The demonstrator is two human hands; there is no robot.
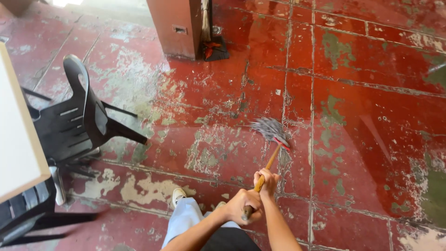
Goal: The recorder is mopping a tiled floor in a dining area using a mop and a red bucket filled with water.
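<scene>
Two hands, left hand [244, 204] and right hand [265, 180], fingers wrapped round one mop [272, 132], one black chair [79, 121].

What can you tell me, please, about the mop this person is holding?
The mop has a grey stringy head, a red collar and a slim wooden-looking handle. The head rests on the wet, worn red floor, and the handle slants back toward the person. Both hands grip the handle: the left hand near its top end, the right hand just below it. Motion blur softens the strands.
</scene>
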